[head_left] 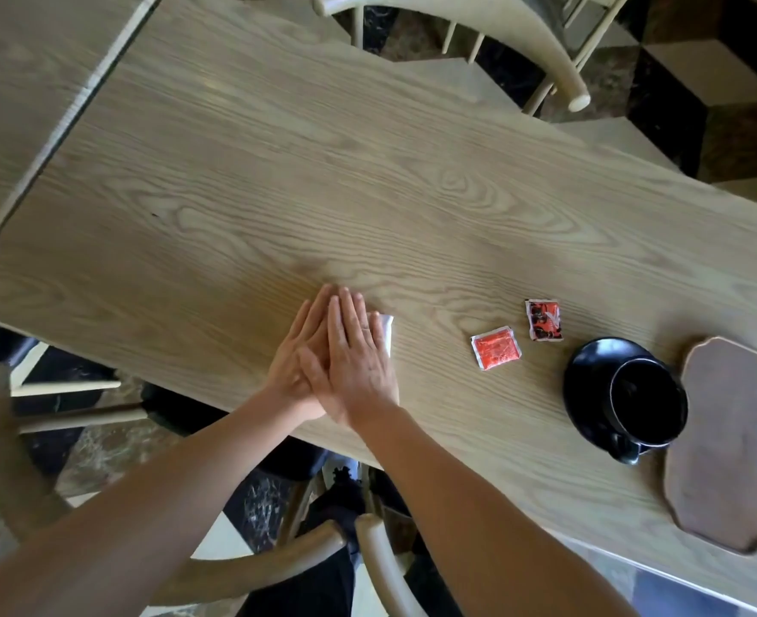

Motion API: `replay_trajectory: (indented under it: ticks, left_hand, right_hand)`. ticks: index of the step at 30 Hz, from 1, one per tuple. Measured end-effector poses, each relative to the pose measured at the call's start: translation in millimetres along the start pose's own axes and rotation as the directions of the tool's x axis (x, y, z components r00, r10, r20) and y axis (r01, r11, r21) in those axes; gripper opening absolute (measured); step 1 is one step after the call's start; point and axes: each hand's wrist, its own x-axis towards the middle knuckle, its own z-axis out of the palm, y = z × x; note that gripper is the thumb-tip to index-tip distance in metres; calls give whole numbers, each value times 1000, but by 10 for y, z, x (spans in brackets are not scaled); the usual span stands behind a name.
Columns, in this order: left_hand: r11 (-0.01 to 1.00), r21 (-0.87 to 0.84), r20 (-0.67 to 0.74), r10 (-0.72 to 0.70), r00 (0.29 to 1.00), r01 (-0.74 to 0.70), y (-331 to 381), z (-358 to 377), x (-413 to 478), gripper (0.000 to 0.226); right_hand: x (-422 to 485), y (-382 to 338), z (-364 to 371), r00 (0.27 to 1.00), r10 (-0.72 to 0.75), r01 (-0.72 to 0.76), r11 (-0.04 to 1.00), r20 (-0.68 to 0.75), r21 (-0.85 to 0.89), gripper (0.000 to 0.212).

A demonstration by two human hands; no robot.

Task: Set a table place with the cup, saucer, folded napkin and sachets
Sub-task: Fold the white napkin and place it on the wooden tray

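A white folded napkin [386, 332] lies on the wooden table [367, 193] near its front edge, mostly hidden under my hands. My left hand [294, 356] lies flat on it, and my right hand [358, 362] lies flat across the left one, fingers straight and together, pressing down. To the right lie an orange sachet [496, 348] and a dark red sachet [544, 319], apart from each other. Further right a black cup [648, 405] stands on a black saucer [588, 371], its handle toward the table's front edge.
A brown wooden board [732, 443] lies right of the saucer, touching it. Pale wooden chairs stand at the far side [501, 28] and below the front edge [381, 563]. A second table [25, 82] abuts at the left.
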Motion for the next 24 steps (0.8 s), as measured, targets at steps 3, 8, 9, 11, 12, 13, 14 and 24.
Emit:
replay_trajectory:
  ticks: [3,8,9,11,12,13,14,24]
  left_hand:
    - [999,12,-28,47,998,-47,-11,-13,-25,74]
    - [997,48,-15,61,998,-61,12,-73,-12,73]
    - [996,62,-5,61,998,-61,11,-59,-18,74]
    - [995,88,12,48,999,-49,9,-41,-14,76]
    - [995,96,15,37,999,-38,13,-37,-6,76]
    - [995,101,12,24,1000,-25,22,-30,1,76]
    - [995,100,12,11,1000,-12,32,-24,2,76]
    - [998,47,-8,43,999,-42,-109,-37,-88,78]
  right_hand:
    - [-7,80,36,999,-42,42,999,24,-33,86]
    - [0,96,13,997,-42,43,999,58,-11,100]
    - [0,97,17,998,-37,37,999,54,-9,101]
    - [10,91,30,999,-10,10,1000,44,0,104]
    - [12,87,37,999,3,-4,1000,42,6,105]
    - [11,85,49,999,11,-12,1000,39,11,106]
    - [4,83,53,999,15,-16,1000,36,17,106]
    - [-43,79,46,997,71,-71,997,14,13,103]
